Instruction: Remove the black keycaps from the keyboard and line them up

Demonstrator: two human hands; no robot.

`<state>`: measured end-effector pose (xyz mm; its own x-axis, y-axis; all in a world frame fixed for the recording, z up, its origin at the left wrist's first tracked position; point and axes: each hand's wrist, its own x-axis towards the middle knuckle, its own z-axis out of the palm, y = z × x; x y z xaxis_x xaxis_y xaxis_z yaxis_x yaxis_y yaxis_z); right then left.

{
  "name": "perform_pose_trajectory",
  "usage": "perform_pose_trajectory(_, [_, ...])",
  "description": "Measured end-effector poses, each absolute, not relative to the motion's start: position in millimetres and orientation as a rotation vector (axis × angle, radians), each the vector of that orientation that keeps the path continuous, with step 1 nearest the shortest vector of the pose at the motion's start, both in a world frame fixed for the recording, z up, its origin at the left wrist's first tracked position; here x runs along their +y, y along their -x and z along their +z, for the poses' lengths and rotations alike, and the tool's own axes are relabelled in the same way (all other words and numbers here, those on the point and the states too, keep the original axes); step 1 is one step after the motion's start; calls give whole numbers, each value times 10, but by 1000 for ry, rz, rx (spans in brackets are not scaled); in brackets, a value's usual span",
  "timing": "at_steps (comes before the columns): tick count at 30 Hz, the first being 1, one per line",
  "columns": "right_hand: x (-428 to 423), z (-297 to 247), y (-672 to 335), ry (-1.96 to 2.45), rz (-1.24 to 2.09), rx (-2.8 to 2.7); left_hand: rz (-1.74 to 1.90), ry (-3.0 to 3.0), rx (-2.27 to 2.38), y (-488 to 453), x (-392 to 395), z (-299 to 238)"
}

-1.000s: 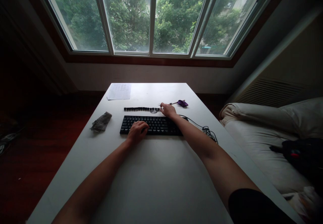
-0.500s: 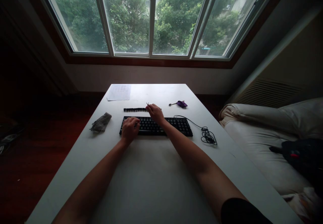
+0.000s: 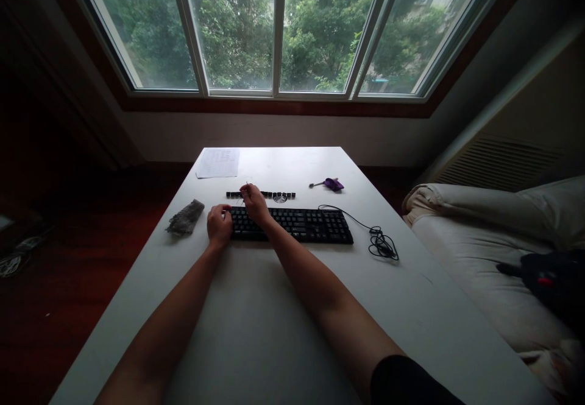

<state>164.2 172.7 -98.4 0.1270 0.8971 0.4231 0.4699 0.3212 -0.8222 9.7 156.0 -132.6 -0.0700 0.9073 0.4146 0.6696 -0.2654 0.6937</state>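
Observation:
A black keyboard (image 3: 297,225) lies across the white table. My left hand (image 3: 219,225) grips its left end, with the fingers curled over the upper left corner. Above the keyboard's left part is my right hand (image 3: 255,203), closed in a pinch on a thin wire tool that looks like a keycap puller (image 3: 240,200); fine prongs stick out below the fingers. Just behind the keyboard runs a row of loose black keycaps (image 3: 287,195), partly covered by my right hand. A small shiny round item (image 3: 280,198) rests by that row, too small to name.
A purple brush (image 3: 333,184) lies at the back right, and a sheet of paper (image 3: 218,163) at the back left. The grey crumpled cloth (image 3: 185,217) sits left of the keyboard. The coiled cable (image 3: 382,245) is on the right, near a light sofa (image 3: 457,228).
My right hand has moved left along the keycap row, uncovering its right part. My left hand has shifted left from over the keys to the keyboard's left end. The view has tilted slightly.

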Motion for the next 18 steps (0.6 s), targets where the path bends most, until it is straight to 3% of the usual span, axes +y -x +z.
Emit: perform_pose_trajectory(18, [1815, -1084, -1382, 1273, 497, -1641, 1287, -1666, 1723, 3, 1726, -1517])
